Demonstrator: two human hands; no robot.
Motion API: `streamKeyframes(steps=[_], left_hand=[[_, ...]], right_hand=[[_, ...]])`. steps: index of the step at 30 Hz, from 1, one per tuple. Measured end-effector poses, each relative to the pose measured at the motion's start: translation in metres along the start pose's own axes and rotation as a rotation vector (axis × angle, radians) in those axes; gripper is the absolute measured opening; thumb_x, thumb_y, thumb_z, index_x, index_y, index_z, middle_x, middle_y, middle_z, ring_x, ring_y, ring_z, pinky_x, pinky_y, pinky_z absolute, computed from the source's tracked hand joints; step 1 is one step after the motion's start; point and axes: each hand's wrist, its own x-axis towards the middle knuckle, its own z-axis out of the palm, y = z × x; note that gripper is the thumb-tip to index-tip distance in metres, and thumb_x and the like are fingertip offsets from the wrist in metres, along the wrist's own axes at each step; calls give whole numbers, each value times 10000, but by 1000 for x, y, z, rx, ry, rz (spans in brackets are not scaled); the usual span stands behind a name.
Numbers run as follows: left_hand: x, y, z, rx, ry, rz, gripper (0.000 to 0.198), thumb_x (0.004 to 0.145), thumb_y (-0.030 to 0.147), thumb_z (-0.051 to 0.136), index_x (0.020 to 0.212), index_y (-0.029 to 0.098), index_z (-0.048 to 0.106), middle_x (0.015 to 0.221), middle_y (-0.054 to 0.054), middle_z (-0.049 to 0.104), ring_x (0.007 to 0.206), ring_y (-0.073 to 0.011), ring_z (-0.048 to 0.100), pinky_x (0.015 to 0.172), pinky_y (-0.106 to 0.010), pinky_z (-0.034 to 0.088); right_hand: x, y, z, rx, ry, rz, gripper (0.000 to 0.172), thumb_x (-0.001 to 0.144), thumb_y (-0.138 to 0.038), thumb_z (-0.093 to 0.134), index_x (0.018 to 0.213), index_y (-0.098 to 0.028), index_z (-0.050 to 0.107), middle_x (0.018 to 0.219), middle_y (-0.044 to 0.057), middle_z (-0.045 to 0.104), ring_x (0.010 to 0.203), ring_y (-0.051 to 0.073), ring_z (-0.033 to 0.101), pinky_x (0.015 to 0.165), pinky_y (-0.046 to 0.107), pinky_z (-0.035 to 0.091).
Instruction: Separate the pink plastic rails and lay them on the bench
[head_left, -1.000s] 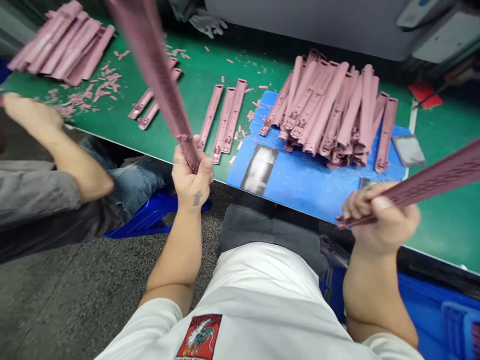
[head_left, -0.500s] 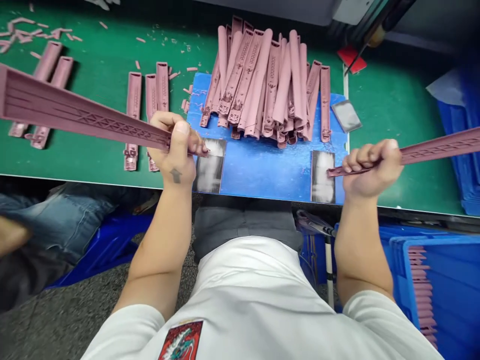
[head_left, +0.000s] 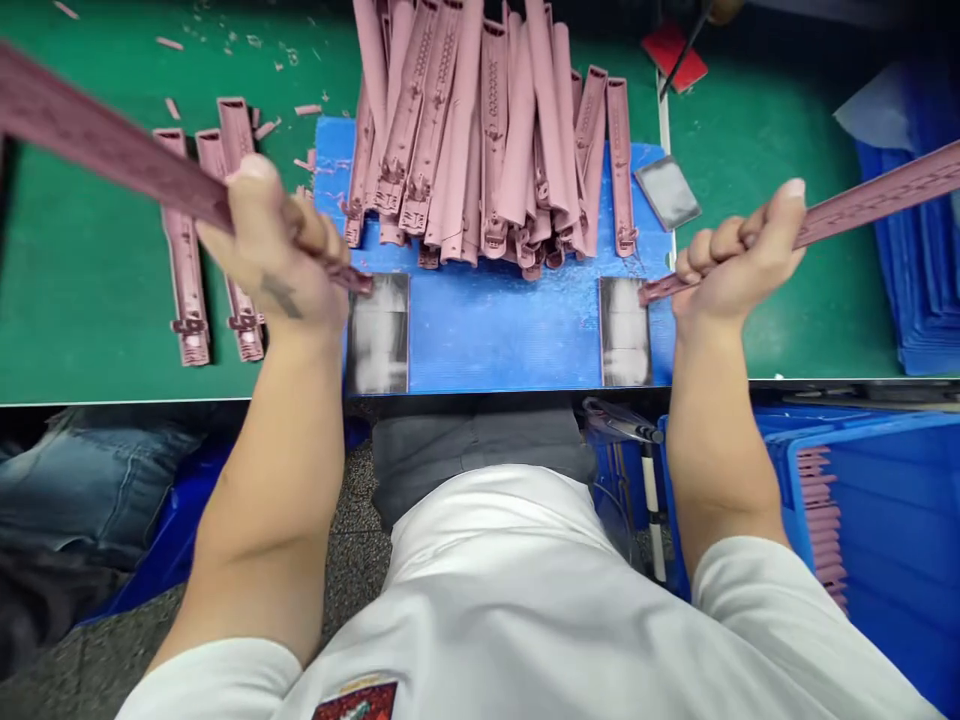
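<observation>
My left hand (head_left: 277, 240) is wrapped round a long pink plastic strip (head_left: 112, 140), which slants up and out past the left edge. The strip's lower end comes out by a dark-and-pale worn pad (head_left: 381, 335). In my right hand (head_left: 742, 250) is a similar long pink plastic strip (head_left: 877, 200), reaching out past the right edge, its inner end over a second worn pad (head_left: 625, 330). Whether either end touches its pad I cannot tell. Beyond both hands, a heap of pink strips (head_left: 457, 150) lies on a blue sheet (head_left: 502, 340).
More pink strips (head_left: 184, 270) lie on the green tabletop (head_left: 82, 300) at left, with small pink scraps around. A grey block (head_left: 667, 193) and red piece (head_left: 679, 55) sit at right. Blue trays (head_left: 922, 290) are stacked far right; a blue crate (head_left: 892, 540) stands below, holding pink strips.
The view has shifted, so the heap sits higher and further left. Both hands still grip their strips; the left strip now rises more steeply, and both inner ends remain by the pads.
</observation>
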Motion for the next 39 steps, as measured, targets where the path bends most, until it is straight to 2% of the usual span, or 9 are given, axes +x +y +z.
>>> streamKeyframes(steps=[3,8,12,17,19,24,29,33,39], left_hand=[[-5,7,-1,27,-69,-136,598,1052,346,696,687,287,226,578,90,59,478,-78,13,465,-321,27],[0,3,2,96,83,-94,533,1147,248,549,745,270,200,628,64,69,492,-96,53,465,-309,100],[-1,3,-5,114,7,-121,679,1036,479,778,691,279,229,596,80,72,479,-74,66,447,-291,99],[9,-8,6,-21,126,-37,517,1105,112,464,677,295,239,534,102,72,431,-91,22,417,-293,50],[8,-6,6,-76,137,19,476,1088,115,440,689,300,258,530,104,97,435,-104,23,409,-296,57],[-4,8,-3,22,-35,-130,458,892,281,675,650,301,287,552,109,98,451,-87,21,420,-288,33],[3,-5,12,-52,50,57,435,899,403,664,667,315,306,567,98,97,472,-102,8,422,-307,35],[-2,7,4,119,-72,-162,538,888,342,809,647,298,330,538,102,131,423,-98,91,406,-301,75],[30,0,18,315,10,-411,483,1170,166,513,738,266,324,589,84,157,501,-126,54,532,-328,48]], right_hand=[[-3,-1,-2,-55,-76,45,706,1075,-914,539,821,-362,182,605,-133,88,502,131,94,464,332,200],[-2,-4,10,-136,26,-1,675,1152,-908,356,824,-361,138,621,-101,94,543,160,118,473,345,246],[-9,0,-2,-25,-114,-39,724,1077,-823,646,755,-346,207,594,-109,108,488,117,102,442,335,208],[1,10,4,165,-107,-170,904,890,-972,781,693,-338,168,570,-109,73,474,105,95,395,329,178],[1,10,5,221,-87,-169,947,859,-1050,751,704,-334,152,579,-112,62,481,104,71,388,331,149],[-11,6,-3,149,-178,-16,881,969,-958,784,749,-320,217,599,-128,59,471,94,80,404,311,127],[4,13,11,183,-42,-112,813,1098,-990,528,790,-339,153,609,-123,79,505,101,98,424,310,180],[2,16,1,96,-226,32,810,1059,-960,662,761,-329,252,583,-141,104,465,81,91,424,312,116],[58,41,25,86,-195,276,608,1279,-617,516,801,-333,269,565,-162,99,484,90,77,521,284,230]])
